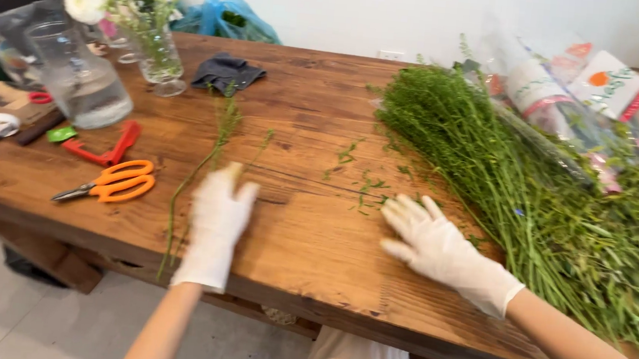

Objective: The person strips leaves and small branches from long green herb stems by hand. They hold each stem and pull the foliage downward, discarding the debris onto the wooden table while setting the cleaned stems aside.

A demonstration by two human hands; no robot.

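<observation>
Head view: left hand [216, 220] blurred, fingers together; right hand [437, 247] spread by stems [533, 198].

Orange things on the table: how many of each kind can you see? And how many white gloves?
Orange-handled scissors: 1
Orange-red clip tool: 1
White gloves: 2, one on the left hand and one on the right hand
Total: 4

The bench [315, 225] was grainy matt wood; the gloves [448, 252] looked like thin smooth rubber; the vase [157, 54] was clear glass.
</observation>
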